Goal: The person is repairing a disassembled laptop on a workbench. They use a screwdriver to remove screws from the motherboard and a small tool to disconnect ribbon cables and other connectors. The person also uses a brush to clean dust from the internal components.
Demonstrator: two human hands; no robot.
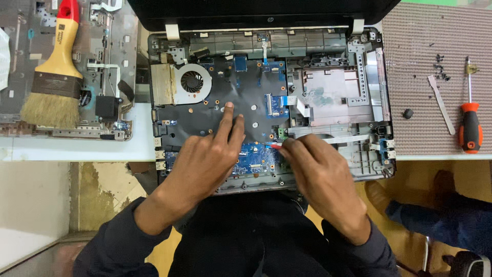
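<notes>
the left hand [210, 154] lies flat-fingered on the black sheet covering the motherboard [241, 97], index and middle fingers stretched toward the middle of the frame, holding nothing. the right hand [318, 174] is pinched narrow around a small red-tipped tool [273, 145], whose tip sits at the blue part of the board just beside a green connector. both work inside the opened laptop base [369, 77], which fills the centre of the frame on the white counter [77, 149], its screen folded back at the top edge. a round cooling fan [193, 82] sits in the upper left of the base. further left, a wide paintbrush [56, 72] with a yellow handle rests on another stripped casing. at the right edge, on a brown mat [425, 51], lie an orange-handled screwdriver [470, 125], a pale pry stick [442, 105] and loose dark screws [441, 66].
</notes>
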